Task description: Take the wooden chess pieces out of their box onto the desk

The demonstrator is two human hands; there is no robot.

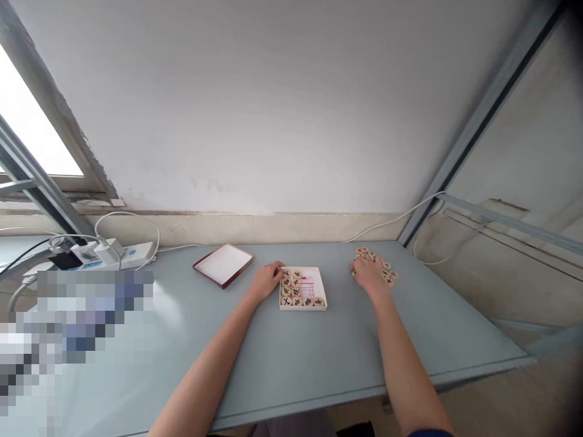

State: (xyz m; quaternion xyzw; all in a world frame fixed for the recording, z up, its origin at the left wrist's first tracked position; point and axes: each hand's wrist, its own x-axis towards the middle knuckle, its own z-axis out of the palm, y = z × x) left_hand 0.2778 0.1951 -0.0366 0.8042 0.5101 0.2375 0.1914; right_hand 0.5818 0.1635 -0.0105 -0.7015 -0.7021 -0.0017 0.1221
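Note:
A shallow white box (303,308) sits on the desk in front of me. Round wooden xiangqi pieces (286,291) with black characters fill its left side and front row; pink lines show on the bare part of its bottom. My left hand (268,280) is at the box's upper left edge, fingers bent against it. To the right, my right hand (368,271) reaches down over a loose group of xiangqi pieces with red characters (388,274). Its fingers are curled, and the fingertips are partly hidden, so what they grip cannot be made out.
An upturned box lid (223,266) with a dark red rim lies left of the box. Farther left stands a white power strip (136,254) with plugs and cables. The grey-blue desk (310,364) meets a wall behind, and a metal post (421,212) rises at its right back corner.

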